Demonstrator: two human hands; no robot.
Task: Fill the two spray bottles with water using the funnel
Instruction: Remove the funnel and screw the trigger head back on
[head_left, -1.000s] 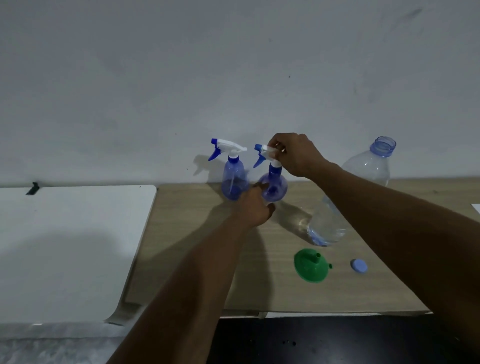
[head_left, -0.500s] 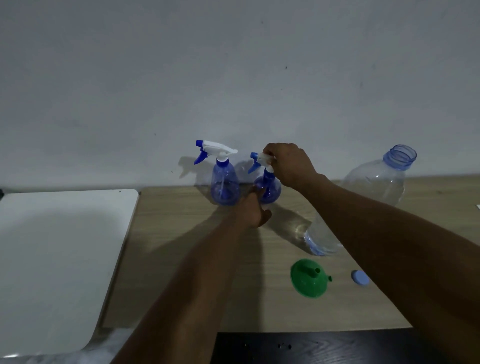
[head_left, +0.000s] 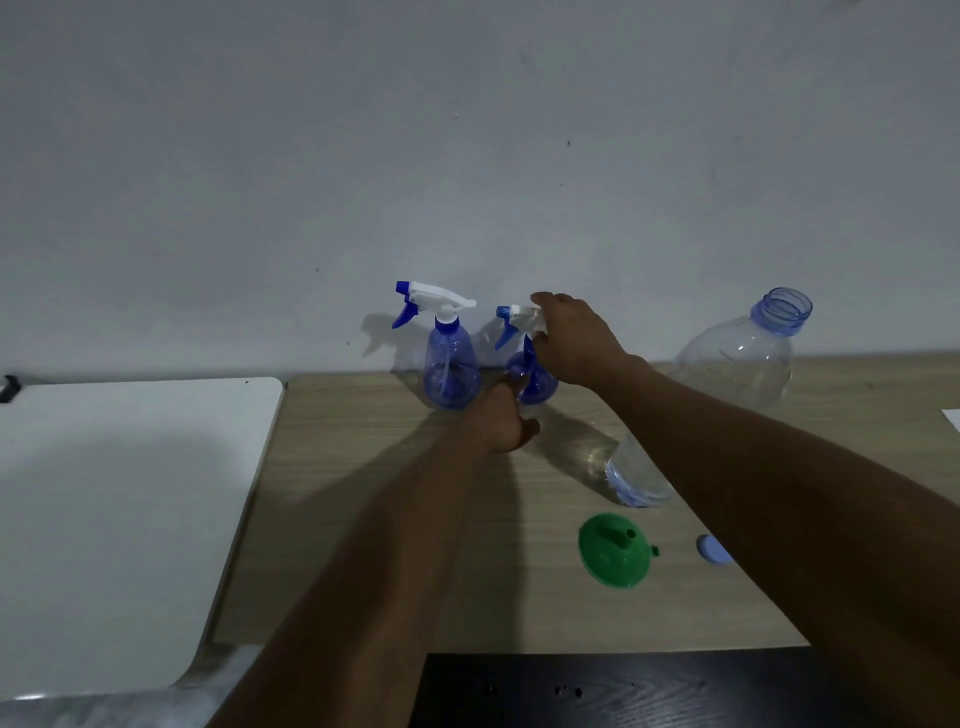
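white trigger head (head_left: 519, 314) is clamped under the right hand (head_left: 576, 338), fingers curled over it; the left hand (head_left: 506, 421) grips the same spray bottle (head_left: 535, 387) low on its blue body. second spray bottle (head_left: 449, 374) stands just left of it; green funnel (head_left: 613, 551) and uncapped water bottle (head_left: 737, 364) sit right of it. a hard twist with a loose lower grip could tip it into its neighbour.

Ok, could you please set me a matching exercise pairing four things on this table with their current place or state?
Things:
1 funnel
2 loose cap
3 large clear bottle
4 right spray bottle

States:
A neck open, uncapped
B head held by the right hand
C wide mouth down, spout up
D lying flat on the table, right of the funnel

Pairs: 1-C; 2-D; 3-A; 4-B
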